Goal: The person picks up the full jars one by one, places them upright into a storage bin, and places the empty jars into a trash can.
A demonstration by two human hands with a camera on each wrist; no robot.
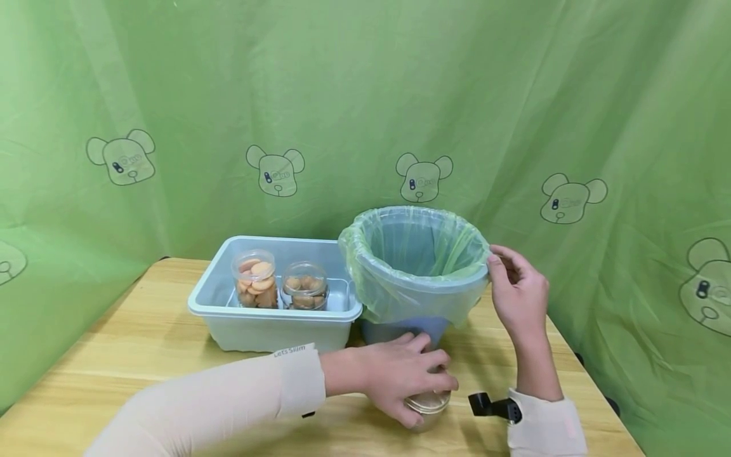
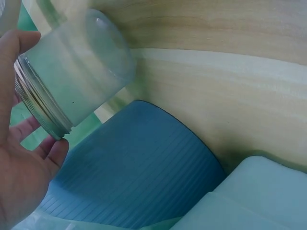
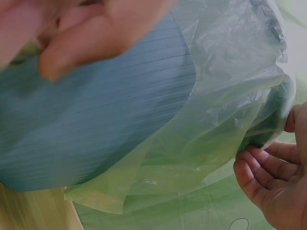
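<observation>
My left hand [image 1: 402, 374] grips a clear jar [image 2: 86, 67] by its metallic screw lid [image 2: 41, 98], close in front of the blue trash bin [image 2: 139, 163]. Through the jar's wall no contents show. A thin green trash bag [image 1: 365, 292] lines the bin and folds down over its rim. At the bin's right side, my right hand [image 1: 520, 292] pinches the rim and the bag there, thumb on one side and fingers on the other, as the right wrist view shows. In the head view the left hand hides most of the jar.
Left of the bin stands a light blue plastic tub [image 1: 274, 330]. Inside it are a jar of round cookies [image 1: 255, 289] and a shorter jar of brown snacks [image 1: 305, 289]. A green curtain [image 1: 342, 95] hangs behind the wooden table [image 1: 137, 343].
</observation>
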